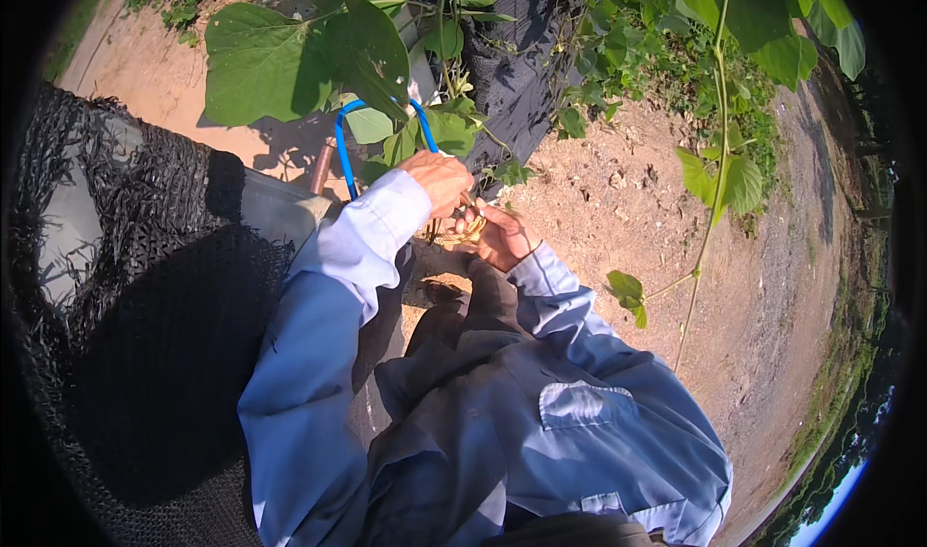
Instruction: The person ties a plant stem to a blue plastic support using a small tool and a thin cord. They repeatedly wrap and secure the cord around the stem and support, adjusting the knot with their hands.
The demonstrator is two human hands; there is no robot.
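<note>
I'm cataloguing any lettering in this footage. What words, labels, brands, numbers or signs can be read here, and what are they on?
None can be read.
Shirt and its chest pocket: no lettering shows.
Blue tube and black netting: no lettering shows.
Yellowish item at the hands: too small and partly covered to tell whether it is marked.

Sunlit bare tan dirt ground stretches toward two o'clock; draped black mesh netting, nine o'clock; blue sliver of sky, four o'clock.
</note>
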